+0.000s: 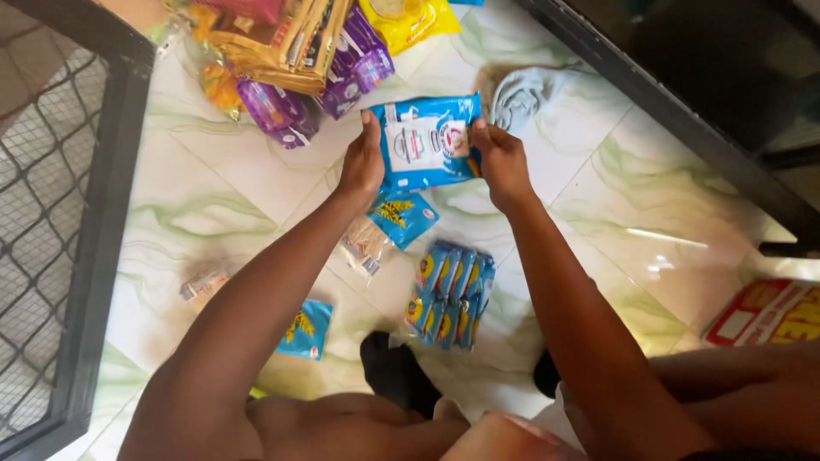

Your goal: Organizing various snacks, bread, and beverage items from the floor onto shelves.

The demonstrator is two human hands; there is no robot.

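Left hand [363, 162] and right hand [502, 162] grip blue packet [424, 141] by its sides over tiled floor [205, 183]; blue multipack [451, 294] below, purple packs [282, 107] piled, probably unsorted, toward far edge.

Sleeves: your forearms are bare back from the fingers [369, 128].
Feet: you wear dark socks [395, 373].

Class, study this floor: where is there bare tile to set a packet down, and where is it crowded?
Bare tile lies right of the right hand, between the grey cloth and the red box. More lies left of the left hand, toward the mesh frame. The packet pile is crowded, as is the blue multipack area below the hands.
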